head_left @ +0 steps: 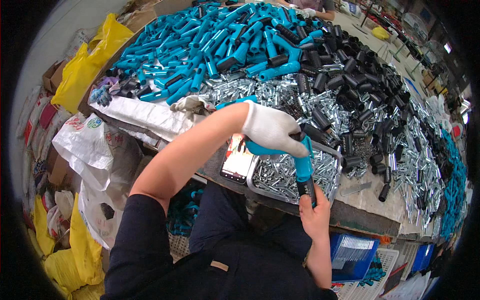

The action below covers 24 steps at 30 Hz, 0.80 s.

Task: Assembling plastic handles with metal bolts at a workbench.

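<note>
We held the blue handle (301, 162), likely light, stiff and slick, over the tray (338, 170) at 6 o'clock, gloved left hand (272, 131) clenched on top, bare right hand (315, 212) grasping its black grip.

Assembly workshop: bench (370, 197) heaped with blue handles (225, 45), black sleeves (350, 65), metal pins (280, 175).

One blue Y-shaped handle (292, 152) is in hand, held by two hands: one white-gloved left hand (270, 129) and one bare right hand (315, 215); one phone (238, 159) lies on the table (370, 197); one metal tray (320, 192) holds silver pins beyond counting; blue handles (220, 45), black tubes (350, 70) and silver pieces (410, 165) lie in three heaps, each too many to count; two yellow bags (87, 62) show at the left.
</note>
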Each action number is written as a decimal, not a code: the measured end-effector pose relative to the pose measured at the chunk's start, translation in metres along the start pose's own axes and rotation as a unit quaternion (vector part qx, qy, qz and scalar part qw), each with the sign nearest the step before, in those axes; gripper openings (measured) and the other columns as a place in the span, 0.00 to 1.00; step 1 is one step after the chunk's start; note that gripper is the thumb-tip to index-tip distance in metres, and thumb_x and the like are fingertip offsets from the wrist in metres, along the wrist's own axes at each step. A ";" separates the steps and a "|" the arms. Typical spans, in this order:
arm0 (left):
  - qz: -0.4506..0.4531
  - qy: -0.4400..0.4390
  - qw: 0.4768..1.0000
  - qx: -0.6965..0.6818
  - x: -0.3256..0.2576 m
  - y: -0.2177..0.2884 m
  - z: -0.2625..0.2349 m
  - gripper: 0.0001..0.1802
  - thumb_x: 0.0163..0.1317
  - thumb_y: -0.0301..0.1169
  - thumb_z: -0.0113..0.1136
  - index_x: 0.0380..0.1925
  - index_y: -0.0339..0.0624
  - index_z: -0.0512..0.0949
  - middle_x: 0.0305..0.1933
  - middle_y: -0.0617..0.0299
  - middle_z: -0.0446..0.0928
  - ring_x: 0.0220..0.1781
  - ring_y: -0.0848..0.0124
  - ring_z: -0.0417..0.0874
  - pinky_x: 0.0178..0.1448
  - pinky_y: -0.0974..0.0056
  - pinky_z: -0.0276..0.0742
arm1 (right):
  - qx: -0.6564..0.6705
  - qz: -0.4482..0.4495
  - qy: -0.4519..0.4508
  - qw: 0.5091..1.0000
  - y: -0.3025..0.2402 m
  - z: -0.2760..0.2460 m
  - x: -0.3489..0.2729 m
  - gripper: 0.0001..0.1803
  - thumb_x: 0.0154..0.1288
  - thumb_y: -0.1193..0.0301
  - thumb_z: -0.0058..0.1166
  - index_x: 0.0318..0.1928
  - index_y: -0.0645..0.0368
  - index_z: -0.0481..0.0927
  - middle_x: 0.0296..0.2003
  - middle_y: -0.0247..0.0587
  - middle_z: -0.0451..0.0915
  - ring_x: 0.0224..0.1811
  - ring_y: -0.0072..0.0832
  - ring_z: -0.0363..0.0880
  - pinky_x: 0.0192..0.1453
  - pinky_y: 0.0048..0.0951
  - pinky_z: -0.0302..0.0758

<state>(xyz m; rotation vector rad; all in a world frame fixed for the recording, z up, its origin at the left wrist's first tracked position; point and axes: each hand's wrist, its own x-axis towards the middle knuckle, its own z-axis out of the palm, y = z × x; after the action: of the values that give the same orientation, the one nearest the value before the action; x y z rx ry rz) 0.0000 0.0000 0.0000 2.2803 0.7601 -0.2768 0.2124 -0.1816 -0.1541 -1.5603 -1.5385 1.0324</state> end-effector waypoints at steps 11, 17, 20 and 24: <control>0.163 0.450 0.861 -0.172 0.035 0.024 0.066 0.18 0.43 0.37 0.71 0.32 0.44 0.75 0.69 0.44 0.63 0.75 0.38 0.50 0.74 0.44 0.48 | 0.503 0.183 -0.153 0.830 -0.046 -0.009 -0.014 0.32 0.74 0.47 0.39 0.62 0.61 0.67 0.22 0.31 0.69 0.13 0.14 0.60 0.15 0.18 0.57; 0.233 0.238 0.542 -0.772 0.046 0.052 0.083 0.19 0.63 0.48 0.57 0.25 0.46 0.69 0.58 0.42 0.74 0.62 0.50 0.74 0.56 0.47 0.75 | 0.617 0.159 -0.255 0.727 -0.047 -0.007 -0.019 0.47 0.63 0.36 0.46 0.64 0.67 0.60 0.18 0.32 0.64 0.09 0.14 0.58 0.10 0.15 0.55; 0.498 0.161 0.524 -0.672 0.053 0.032 0.069 0.39 0.62 0.71 0.32 0.30 0.42 0.68 0.36 0.49 0.77 0.47 0.54 0.78 0.66 0.46 0.65 | 0.610 0.136 -0.278 0.730 -0.039 -0.011 -0.019 0.47 0.63 0.36 0.46 0.64 0.67 0.60 0.18 0.32 0.64 0.09 0.14 0.57 0.10 0.16 0.55; 0.348 0.315 0.745 -0.475 0.018 0.029 0.041 0.21 0.69 0.40 0.40 0.35 0.34 0.76 0.37 0.49 0.80 0.50 0.58 0.79 0.70 0.48 0.61 | 0.571 0.156 -0.204 0.780 -0.028 -0.038 -0.015 0.45 0.65 0.38 0.46 0.64 0.65 0.60 0.17 0.31 0.63 0.09 0.15 0.57 0.10 0.17 0.54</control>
<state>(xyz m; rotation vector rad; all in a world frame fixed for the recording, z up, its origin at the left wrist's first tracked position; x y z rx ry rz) 0.0322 -0.0367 -0.0209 1.4336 0.1696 1.0552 0.2342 -0.1930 -0.1113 -0.6988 -0.5320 2.0614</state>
